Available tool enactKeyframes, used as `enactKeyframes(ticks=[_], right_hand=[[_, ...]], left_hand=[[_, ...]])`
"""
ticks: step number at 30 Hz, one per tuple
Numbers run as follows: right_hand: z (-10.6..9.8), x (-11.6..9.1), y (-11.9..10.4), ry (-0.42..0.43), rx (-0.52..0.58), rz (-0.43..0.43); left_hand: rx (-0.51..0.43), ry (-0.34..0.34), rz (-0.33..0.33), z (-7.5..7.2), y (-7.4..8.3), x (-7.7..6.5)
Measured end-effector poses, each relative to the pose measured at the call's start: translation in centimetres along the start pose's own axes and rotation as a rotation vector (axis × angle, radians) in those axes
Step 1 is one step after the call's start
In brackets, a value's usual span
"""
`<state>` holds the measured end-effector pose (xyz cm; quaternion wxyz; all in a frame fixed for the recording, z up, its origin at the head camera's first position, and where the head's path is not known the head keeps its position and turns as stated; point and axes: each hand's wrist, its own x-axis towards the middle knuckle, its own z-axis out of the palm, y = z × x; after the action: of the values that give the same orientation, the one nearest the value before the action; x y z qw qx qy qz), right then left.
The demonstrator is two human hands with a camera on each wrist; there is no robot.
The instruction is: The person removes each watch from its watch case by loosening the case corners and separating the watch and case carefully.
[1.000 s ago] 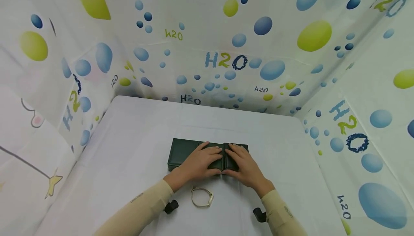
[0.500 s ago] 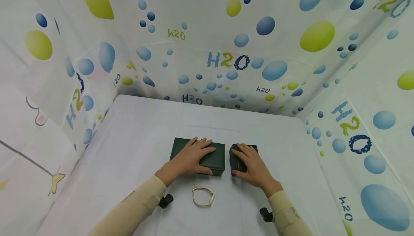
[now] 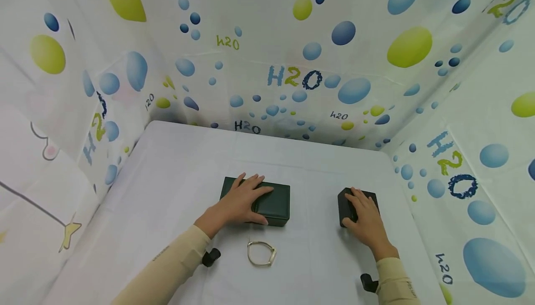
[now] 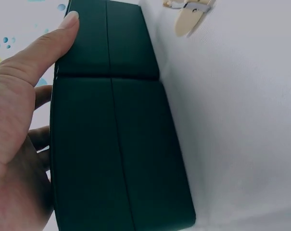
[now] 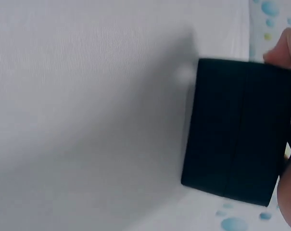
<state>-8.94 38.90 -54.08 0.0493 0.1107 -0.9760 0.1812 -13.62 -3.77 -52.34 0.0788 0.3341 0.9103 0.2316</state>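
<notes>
My left hand point(image 3: 240, 203) rests over two dark green boxes standing side by side, fingers spread across the tops and thumb at the near edge. The right one of the pair point(image 3: 276, 203) shows most; the left one point(image 3: 227, 185) is mostly under the hand. In the left wrist view a seam runs along the front of the nearer box point(image 4: 87, 154). Off to the right, my right hand point(image 3: 368, 221) grips a third, smaller dark green box point(image 3: 346, 205) from above, thumb at its near edge. A gold-toned wristwatch point(image 3: 272, 257) lies in front of the pair.
White cloth covers the table point(image 3: 188, 156). Behind it and at both sides hang white curtains point(image 3: 251, 17) printed with blue and green drops. A small black camera point(image 3: 211, 257) sits at the left wrist, another black camera point(image 3: 369, 282) at the right.
The right hand has carried the smaller box rightward, away from the other two. My left hand has slid left across the pair. The wristwatch has stayed in place.
</notes>
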Motion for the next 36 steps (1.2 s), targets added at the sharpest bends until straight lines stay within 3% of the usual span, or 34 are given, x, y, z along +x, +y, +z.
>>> enactKeyframes(ticks=[6,10,24,32,36], right_hand=[[-0.2,-0.8,1.8,0.077,-0.008,0.129],[-0.3,-1.0,2.4,0.108,-0.004,0.157],[-1.6,-0.8,3.4,0.083,-0.055,0.253],[-0.3,0.5,1.6,0.107,-0.090,0.218],[0.9,1.3,-0.4,0.138,-0.048,0.097]], left_hand=[[0.012,-0.016,-0.001,-0.1,-0.5,-0.2],[0.003,-0.032,0.006,-0.3,-0.4,-0.2],[0.010,-0.052,0.007,-0.7,-0.2,-0.3],[-0.011,-0.058,-0.018,-0.6,-0.3,-0.3],[-0.016,-0.054,-0.014,-0.5,-0.4,-0.3]])
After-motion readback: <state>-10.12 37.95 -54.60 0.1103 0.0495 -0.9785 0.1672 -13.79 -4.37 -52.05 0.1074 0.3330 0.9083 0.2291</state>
